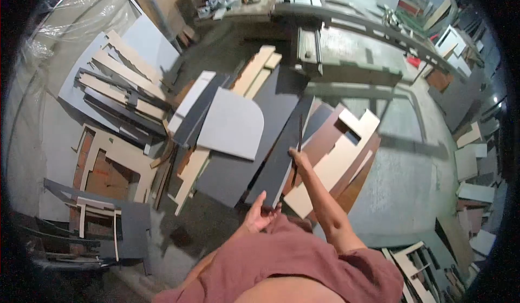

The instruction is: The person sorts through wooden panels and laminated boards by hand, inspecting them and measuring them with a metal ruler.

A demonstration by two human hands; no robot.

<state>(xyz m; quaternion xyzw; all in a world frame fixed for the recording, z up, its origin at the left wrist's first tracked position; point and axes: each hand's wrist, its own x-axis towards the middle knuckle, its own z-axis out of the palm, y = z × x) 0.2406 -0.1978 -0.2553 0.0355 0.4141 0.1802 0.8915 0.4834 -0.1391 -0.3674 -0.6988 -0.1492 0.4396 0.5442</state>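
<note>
My right hand is closed around a thin dark strip, which stands out beyond both sides of the fist. Under that fist runs a long dark grey board, slanting away from my body. My left hand is at the board's near end, its thumb along the corner and its fingers curled at the lower edge. Right of the board lie a notched cream panel and reddish-brown panels. A light grey panel with one rounded corner rests on dark boards to the left.
Cut panels and offcuts lean in stacks at the left, beside a cream cut-out frame. A machine with a long metal rail stands ahead. More scrap pieces lie along the right.
</note>
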